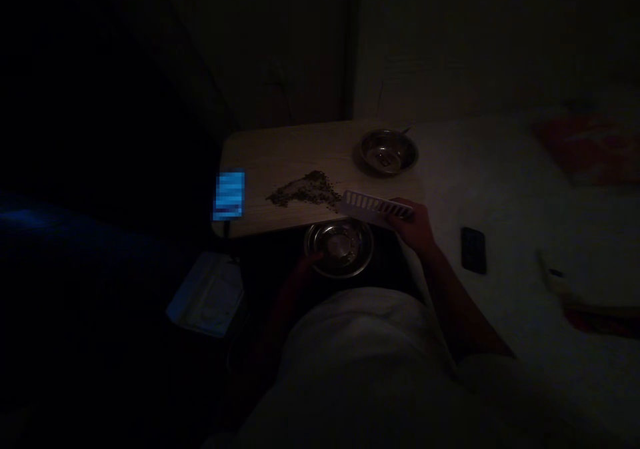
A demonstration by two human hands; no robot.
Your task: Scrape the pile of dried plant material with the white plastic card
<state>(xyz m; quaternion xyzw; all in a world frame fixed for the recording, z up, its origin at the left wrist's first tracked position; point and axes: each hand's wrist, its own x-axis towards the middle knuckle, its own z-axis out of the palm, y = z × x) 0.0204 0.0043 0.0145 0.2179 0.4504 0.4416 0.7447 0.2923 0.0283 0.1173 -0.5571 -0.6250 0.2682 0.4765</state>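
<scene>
In dim light, my right hand (418,228) is closed around a pale, narrow tray-like piece (357,204) with a row of slots; its exact kind is unclear. The piece's left end reaches the edge of a scattered pile of small dark grains (313,188) on the wooden tabletop. Below the table's near edge is a shiny metal bowl (367,249), wide and round. At its left rim, my left hand (311,260) grips the bowl, though darkness hides most of the fingers.
Another metal bowl (373,156), with a utensil handle at its rim, stands at the table's (260,152) back right. A lit screen (229,194) is at the left edge. To the right, a dark phone (473,250) lies on a pale surface. A whitish packet (207,296) sits lower left.
</scene>
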